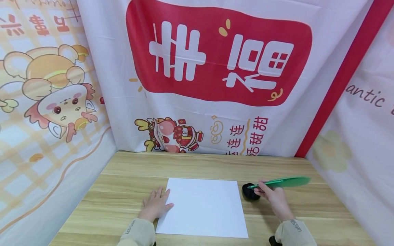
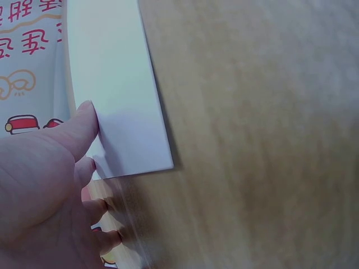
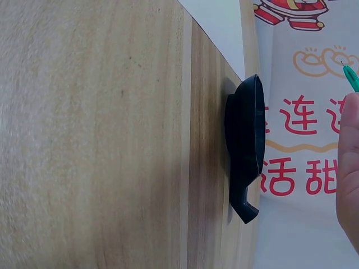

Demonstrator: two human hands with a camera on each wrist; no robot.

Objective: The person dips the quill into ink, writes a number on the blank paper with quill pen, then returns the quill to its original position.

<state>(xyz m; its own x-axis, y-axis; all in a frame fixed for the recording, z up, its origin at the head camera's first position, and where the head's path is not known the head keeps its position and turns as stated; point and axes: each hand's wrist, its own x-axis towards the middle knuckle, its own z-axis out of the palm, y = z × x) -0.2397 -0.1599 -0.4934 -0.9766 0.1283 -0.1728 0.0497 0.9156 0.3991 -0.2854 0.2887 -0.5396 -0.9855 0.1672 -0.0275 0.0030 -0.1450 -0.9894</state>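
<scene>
At the desk's far edge [image 1: 203, 158], the back curtain [image 1: 221, 54] reads "幸福", "连连", "甜甜"; left curtain [image 1: 40, 164], "事"; right curtain [image 1: 366, 119], "antic"; right sleeve [image 1: 294, 234], "Let's".

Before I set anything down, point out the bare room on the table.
Bare table: the strip between paper and back cloth; the stretch left of the left hand; the patch right of the right hand, nearer than the pen. Crowded: beside the paper's right edge, where the dish sits, with pen tip and right hand at it.
</scene>
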